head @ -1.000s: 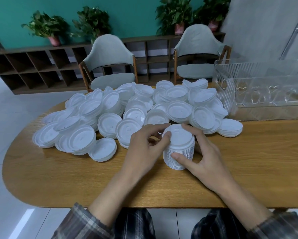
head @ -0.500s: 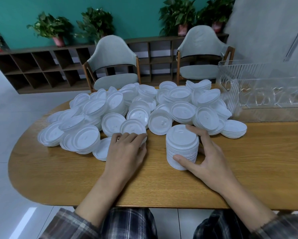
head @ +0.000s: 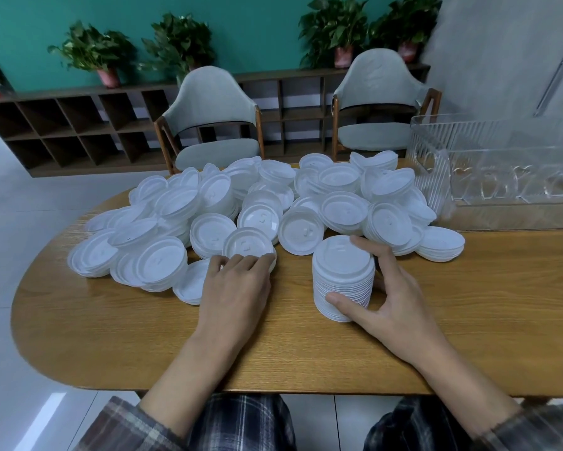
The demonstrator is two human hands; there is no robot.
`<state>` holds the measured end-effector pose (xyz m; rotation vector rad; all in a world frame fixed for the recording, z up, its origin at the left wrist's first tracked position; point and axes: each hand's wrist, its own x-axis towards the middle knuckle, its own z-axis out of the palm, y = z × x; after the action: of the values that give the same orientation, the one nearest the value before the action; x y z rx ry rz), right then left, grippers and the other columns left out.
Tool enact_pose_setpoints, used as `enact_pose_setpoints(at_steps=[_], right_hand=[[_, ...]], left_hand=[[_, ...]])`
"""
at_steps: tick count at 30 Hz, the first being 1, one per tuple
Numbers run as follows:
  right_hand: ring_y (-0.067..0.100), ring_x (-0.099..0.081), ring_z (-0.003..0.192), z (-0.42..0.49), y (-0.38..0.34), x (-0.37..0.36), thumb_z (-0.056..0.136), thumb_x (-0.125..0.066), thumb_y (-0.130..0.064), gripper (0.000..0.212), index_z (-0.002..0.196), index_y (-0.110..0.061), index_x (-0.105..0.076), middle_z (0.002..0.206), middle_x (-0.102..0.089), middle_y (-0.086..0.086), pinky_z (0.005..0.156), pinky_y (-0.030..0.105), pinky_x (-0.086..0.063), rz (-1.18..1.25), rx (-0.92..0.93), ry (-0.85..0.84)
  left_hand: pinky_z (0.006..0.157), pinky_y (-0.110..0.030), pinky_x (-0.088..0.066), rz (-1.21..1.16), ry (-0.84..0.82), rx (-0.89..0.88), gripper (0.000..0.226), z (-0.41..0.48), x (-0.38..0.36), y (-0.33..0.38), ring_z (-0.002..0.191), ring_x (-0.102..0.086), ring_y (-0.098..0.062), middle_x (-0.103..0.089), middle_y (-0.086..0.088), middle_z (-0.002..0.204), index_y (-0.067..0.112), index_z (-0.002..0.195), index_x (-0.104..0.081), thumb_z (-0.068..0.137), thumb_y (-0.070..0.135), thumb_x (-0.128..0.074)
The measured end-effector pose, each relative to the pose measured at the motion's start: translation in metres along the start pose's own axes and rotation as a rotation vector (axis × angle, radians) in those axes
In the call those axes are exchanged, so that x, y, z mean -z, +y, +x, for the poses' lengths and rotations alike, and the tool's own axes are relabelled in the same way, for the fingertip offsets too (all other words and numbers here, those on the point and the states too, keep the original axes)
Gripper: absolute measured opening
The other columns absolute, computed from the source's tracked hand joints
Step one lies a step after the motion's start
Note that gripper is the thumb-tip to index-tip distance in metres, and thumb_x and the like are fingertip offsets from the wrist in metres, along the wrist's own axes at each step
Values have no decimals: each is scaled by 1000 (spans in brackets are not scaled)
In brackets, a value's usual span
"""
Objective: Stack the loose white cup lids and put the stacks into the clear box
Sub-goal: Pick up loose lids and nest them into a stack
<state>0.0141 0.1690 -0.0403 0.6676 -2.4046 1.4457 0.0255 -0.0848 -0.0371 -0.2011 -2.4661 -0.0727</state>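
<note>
Head: clr box [head: 501, 177] by lid pile [head: 263, 206]

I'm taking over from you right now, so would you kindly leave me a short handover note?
Right hand grips the tall lid stack, upright on the wooden table.
Left hand touches a lid at the near edge of the loose lid pile.
Clear box stands far right; no stack in it.
Done: one tall stack.
Left: stack the pile, box every stack.

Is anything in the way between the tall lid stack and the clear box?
Yes: some loose lids lie between the stack the right hand holds and the clear box. Lifted above them, nothing visible blocks.
</note>
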Motion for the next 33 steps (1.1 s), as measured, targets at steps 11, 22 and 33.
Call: enact_pose_setpoints(at_steps=[11, 22, 33], right_hand=[[-5, -52, 130, 0, 1, -1, 72, -84, -56, 79, 139, -53, -42, 135, -54, -34, 107, 26, -46, -1, -11, 12], [-5, -52, 130, 1, 2, 0, 74, -85, -58, 78, 139, -50, -43, 136, -52, -36, 105, 17, -45, 3, -11, 10], [-1, -53, 132, 1, 2, 0, 86, -75, -59, 72, 147, -37, -44, 139, -56, -24, 106, 19, -44, 19, 8, 7]], left_hand=[[62, -43, -55, -316, -49, -3, 43, 7, -2, 7, 81, -66, -31, -69, -3, 87, 12, 114, -74, 78, -12, -74], [74, -41, -58, -537, 32, 85, 22, 19, 6, 14, 89, -69, -12, -69, 7, 96, 16, 110, -76, 90, 6, -79], [88, -41, -64, -1297, 83, 632, 29, 37, 46, 46, 94, -75, -15, -75, 10, 103, 23, 122, -74, 98, 8, -68]])
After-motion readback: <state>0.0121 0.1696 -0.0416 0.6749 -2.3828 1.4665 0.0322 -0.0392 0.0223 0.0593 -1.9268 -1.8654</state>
